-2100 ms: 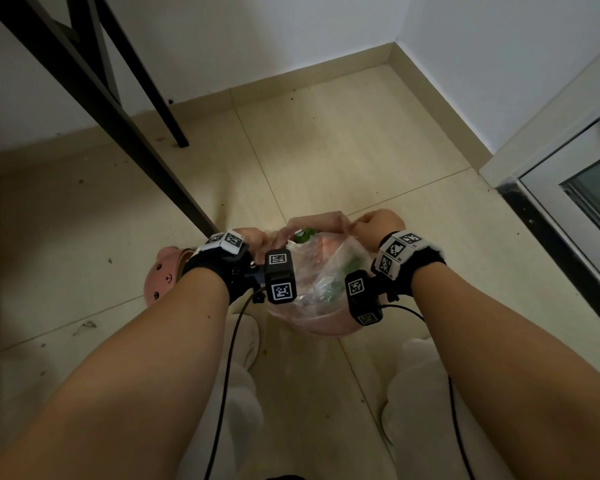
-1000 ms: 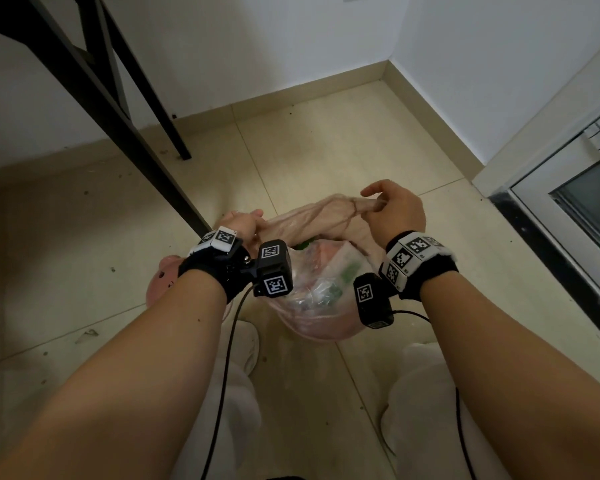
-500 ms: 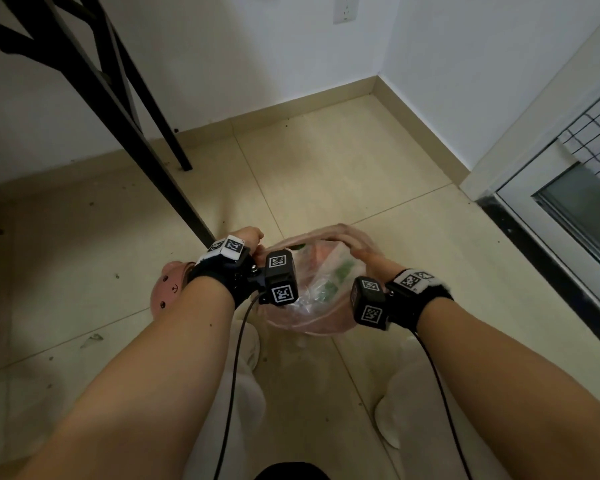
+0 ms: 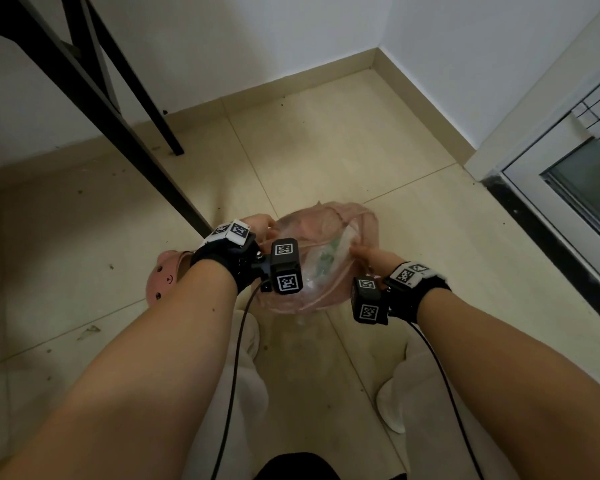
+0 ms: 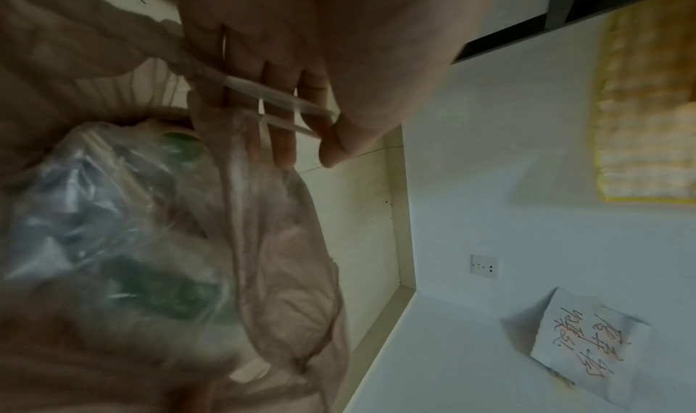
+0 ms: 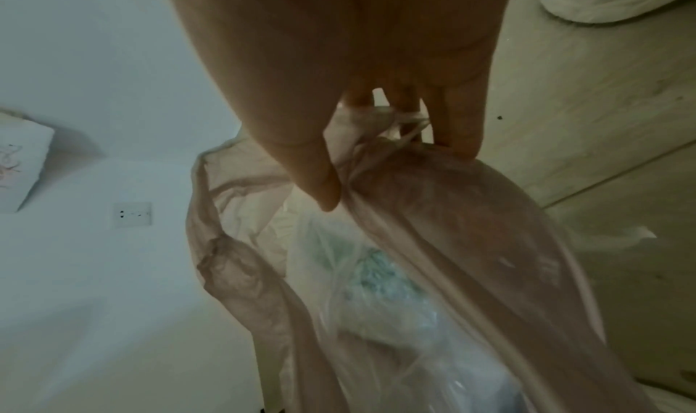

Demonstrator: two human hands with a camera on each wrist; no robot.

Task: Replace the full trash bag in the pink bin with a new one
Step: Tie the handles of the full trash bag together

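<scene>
— Where was the full trash bag (image 4: 321,258) at that moment?

— On the tiled floor (image 4: 326,150) in front of my knees, a thin pinkish bag with clear wrappers and something green showing through it. The pink bin (image 4: 165,278) stood just to its left, mostly hidden behind my left forearm.

— And your hands?

— Both were on the bag's top edge. My left hand (image 4: 258,225) had its fingers (image 5: 280,128) hooked through the thin drawstring (image 5: 278,99), which ran taut across them, with the thumb closing beside it. My right hand (image 4: 371,258) pinched a gathered bunch of the plastic on the opposite side, thumb against fingertips (image 6: 457,139).

— Was the mouth of the bag shut?

— No, it gaped between my hands, and the rim sagged loosely on the far side.

— Anything else around?

— A black table leg (image 4: 118,133) slanted down to the floor near the bin, a wall socket (image 5: 485,266) sat low on the white wall, and a handwritten paper note (image 5: 587,348) was stuck near it.
</scene>
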